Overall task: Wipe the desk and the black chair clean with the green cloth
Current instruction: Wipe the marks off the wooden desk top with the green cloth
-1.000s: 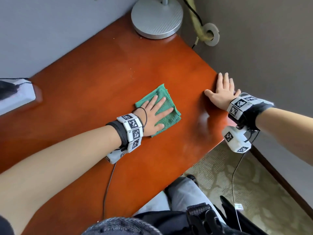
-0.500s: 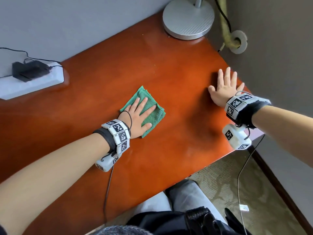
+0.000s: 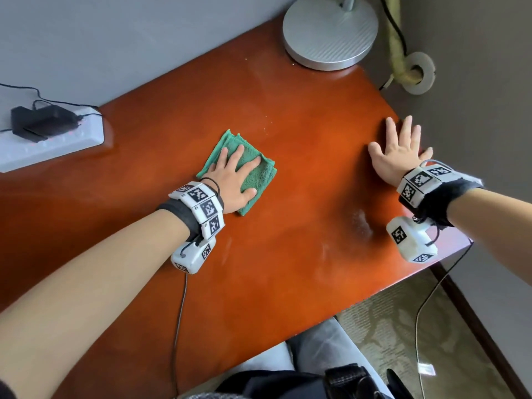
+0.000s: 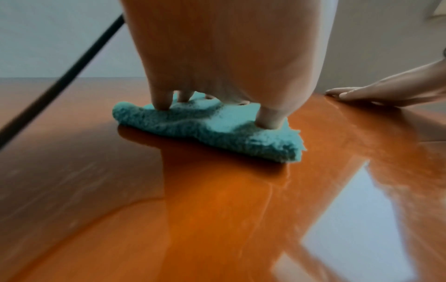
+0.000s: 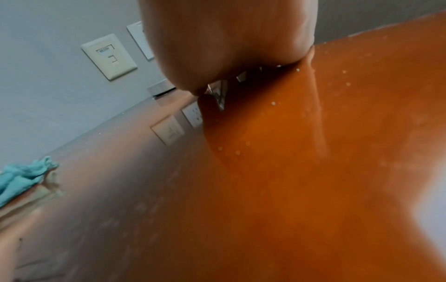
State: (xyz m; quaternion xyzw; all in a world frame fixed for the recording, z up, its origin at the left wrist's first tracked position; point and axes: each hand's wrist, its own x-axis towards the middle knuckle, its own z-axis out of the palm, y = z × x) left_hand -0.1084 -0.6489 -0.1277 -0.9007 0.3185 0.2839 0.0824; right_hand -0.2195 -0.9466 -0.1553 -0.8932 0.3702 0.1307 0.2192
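Flattened under the left hand [image 3: 234,180], fingers straight, the green cloth [image 3: 253,177] has been drawn leftward to mid-counter [image 3: 288,254]. The right hand [image 3: 398,156] stays spread flat at the far edge; specks ahead remain unwiped, the chair unseen.

The head camera looks steeply down on the desk [image 3: 288,254] — lamp base [image 3: 329,33] at one o'clock. Each wrist camera skims the desktop, close behind its palm; all three share the green cloth [image 4: 210,129].
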